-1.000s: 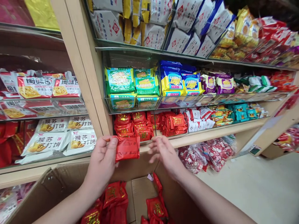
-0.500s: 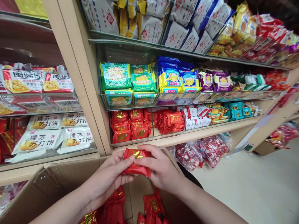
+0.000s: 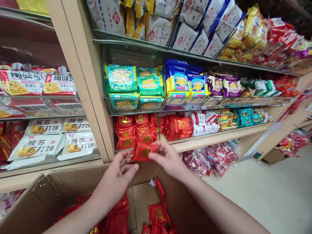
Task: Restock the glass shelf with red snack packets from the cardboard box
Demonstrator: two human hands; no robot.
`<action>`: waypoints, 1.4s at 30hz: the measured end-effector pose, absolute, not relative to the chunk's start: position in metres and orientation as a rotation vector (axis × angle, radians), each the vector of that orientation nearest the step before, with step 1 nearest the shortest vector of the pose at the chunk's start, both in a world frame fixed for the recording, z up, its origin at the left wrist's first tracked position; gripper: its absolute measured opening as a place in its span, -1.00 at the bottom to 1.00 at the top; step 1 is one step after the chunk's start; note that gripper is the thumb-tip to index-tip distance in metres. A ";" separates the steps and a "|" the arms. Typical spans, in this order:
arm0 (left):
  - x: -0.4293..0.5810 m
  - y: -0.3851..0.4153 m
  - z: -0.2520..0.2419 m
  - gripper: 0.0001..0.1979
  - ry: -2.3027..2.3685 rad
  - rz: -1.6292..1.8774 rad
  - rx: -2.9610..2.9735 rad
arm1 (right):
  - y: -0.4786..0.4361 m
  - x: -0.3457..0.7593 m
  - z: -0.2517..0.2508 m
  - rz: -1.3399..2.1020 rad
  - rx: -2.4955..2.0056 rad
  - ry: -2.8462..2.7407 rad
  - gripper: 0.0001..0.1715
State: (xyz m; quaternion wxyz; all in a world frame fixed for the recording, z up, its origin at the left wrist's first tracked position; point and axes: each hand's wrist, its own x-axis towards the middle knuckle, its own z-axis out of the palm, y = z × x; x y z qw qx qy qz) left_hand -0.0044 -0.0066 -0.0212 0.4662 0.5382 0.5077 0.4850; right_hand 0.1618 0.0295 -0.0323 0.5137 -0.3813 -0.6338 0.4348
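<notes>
A red snack packet with gold lettering [image 3: 143, 152] is pinched at its right end by my right hand [image 3: 168, 159], above the box and just in front of the shelf. My left hand [image 3: 123, 170] is at the packet's left end with thumb and fingers apart; whether its fingertips still touch the wrapper I cannot tell. Below, the open cardboard box [image 3: 69, 178] has more red packets [image 3: 159, 213] lying at its bottom. Similar red packets [image 3: 126, 138] stand stacked in the lowest shelf compartment, right behind the held one.
Green biscuit packs [image 3: 122, 78] and blue-and-yellow packs [image 3: 176, 79] fill the glass-fronted shelf above. White biscuit packs [image 3: 40, 146] lie on the left shelf beyond a wooden upright [image 3: 83, 74]. Plastic bags of red packets [image 3: 219, 157] rest on the floor [image 3: 243, 191] under the shelf.
The packet has moved up and forward toward the shelf in my right hand. My left thumb has come off it, and the left fingers have opened.
</notes>
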 end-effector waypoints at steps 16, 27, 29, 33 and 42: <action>0.008 -0.038 -0.039 -0.79 1.355 0.764 1.797 | 0.125 0.124 0.001 -0.094 -1.542 -1.782 -0.68; 0.007 -0.035 -0.046 -0.81 1.308 0.682 1.947 | 0.144 0.123 0.002 -0.199 -1.563 -1.907 -0.75; 0.007 -0.037 -0.046 -0.82 1.310 0.649 1.965 | 0.143 0.123 0.003 -0.220 -1.559 -1.924 -0.77; 0.006 -0.041 -0.047 -0.81 1.304 0.606 1.991 | 0.138 0.126 0.001 -0.251 -1.539 -1.952 -0.82; 0.005 -0.043 -0.037 -0.79 1.307 0.396 2.021 | 0.102 0.133 0.009 -0.342 -1.414 -2.059 -0.80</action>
